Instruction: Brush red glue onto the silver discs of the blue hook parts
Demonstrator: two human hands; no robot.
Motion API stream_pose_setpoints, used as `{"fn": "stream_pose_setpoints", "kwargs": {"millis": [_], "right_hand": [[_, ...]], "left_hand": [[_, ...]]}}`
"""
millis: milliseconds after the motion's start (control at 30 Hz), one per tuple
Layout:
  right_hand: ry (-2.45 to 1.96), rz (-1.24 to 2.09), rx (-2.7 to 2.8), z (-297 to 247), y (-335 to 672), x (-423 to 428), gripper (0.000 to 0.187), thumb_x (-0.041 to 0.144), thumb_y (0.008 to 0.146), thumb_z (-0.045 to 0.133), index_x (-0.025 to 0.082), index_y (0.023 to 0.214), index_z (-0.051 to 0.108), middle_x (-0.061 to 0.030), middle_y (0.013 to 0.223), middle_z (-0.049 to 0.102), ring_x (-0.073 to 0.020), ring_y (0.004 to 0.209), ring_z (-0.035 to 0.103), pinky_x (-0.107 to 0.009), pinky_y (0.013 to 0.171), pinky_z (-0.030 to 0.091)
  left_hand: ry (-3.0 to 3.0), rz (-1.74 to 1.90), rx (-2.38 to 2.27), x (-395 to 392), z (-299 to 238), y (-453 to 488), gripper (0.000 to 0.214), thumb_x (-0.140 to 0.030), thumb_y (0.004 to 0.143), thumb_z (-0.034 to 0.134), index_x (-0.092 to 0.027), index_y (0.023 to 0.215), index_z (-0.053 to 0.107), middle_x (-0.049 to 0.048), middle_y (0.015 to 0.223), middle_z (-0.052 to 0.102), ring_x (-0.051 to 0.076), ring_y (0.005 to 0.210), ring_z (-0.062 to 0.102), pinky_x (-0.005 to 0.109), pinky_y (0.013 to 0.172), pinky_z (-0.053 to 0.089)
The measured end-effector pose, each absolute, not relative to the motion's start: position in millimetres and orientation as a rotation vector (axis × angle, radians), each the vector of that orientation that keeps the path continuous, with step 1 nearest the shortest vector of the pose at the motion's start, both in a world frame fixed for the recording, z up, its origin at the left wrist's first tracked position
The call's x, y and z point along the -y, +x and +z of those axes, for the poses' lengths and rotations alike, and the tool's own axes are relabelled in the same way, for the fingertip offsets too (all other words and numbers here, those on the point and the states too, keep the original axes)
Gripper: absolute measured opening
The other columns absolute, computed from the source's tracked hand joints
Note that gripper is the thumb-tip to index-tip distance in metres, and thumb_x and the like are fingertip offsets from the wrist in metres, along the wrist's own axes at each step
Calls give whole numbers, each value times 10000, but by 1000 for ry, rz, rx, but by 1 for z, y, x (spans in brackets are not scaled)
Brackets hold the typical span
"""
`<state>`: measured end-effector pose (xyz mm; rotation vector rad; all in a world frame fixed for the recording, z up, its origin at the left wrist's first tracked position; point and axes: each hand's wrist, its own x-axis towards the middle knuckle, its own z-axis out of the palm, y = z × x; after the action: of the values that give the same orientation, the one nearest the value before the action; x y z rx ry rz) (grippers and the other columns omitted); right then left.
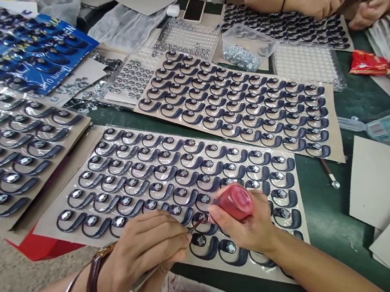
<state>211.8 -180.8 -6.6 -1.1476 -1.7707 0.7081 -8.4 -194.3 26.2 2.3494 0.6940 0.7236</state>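
Note:
My left hand (152,248) is closed around a slim metal tool (146,278), possibly tweezers. Its thin tip reaches a dark round setting in the nearest card of pieces. In my right hand (251,221) is a red squeeze bottle (236,201), tilted with its base up towards me. The bottle's nozzle is hidden behind my fingers, close to the same setting. Under both hands lies a film-covered card (51,217) bearing rows of dark blue hook-shaped pieces (188,157), most with a shiny clear stone in a round end.
Similar cards lie behind (335,133) and at left (78,129). Farther back are a clear tub of small parts (241,58), a phone (194,11) and a red packet (374,65). A brown-handled stick (329,174) lies right. Another person's hands (321,6) work across the table.

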Motion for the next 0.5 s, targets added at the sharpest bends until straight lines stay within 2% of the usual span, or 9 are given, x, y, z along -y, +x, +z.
{"fn": "stream_pose_setpoints", "kwargs": {"millis": [233,400,500], "right_hand": [[-1069,690,1798,-10,211,183,173,297,749,651,169,682,555,-8,656,632,-94,478,567,-217,436,458],[-917,616,1827,-10,210,182,202,296,723,690,184,773,530,4,644,633,-115,573,619,-206,484,503],[-902,589,1876,-8,210,183,294,380,707,697,184,854,535,12,628,644,-118,548,623,-211,485,520]], "left_hand": [[2201,753,-752,189,23,-8,258,0,754,484,-107,970,579,67,855,645,156,775,607,300,661,494],[2145,784,-785,184,22,-8,253,-6,775,461,-132,965,570,58,837,649,150,753,605,285,639,482],[2132,768,-815,183,21,-10,230,-20,785,467,-136,951,574,58,845,648,149,759,606,287,658,482]]}}
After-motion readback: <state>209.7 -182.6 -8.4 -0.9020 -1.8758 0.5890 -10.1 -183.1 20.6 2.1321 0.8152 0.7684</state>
